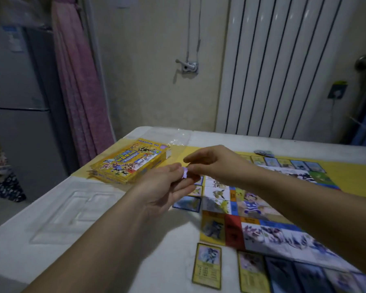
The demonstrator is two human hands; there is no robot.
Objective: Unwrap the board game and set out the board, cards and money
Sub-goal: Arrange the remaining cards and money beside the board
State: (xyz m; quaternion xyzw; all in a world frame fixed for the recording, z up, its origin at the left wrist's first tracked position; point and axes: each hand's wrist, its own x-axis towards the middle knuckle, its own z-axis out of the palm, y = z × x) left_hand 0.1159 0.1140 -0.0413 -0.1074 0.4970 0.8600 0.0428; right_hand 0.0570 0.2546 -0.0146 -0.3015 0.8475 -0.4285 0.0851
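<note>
Fingers of left hand and right hand pinch purple piece near yellow box.

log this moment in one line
left hand: holds purple piece | right hand: pinches it | board: laid flat | cards: along its edges

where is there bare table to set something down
Bare white table lies nearest, between the clear plastic tray and the yellow-bordered cards. Another strip runs behind the colourful game board. Crowded: the board's card-lined edges, the yellow game box corner, and the middle, where the left hand and right hand pinch a small purple piece.
</note>
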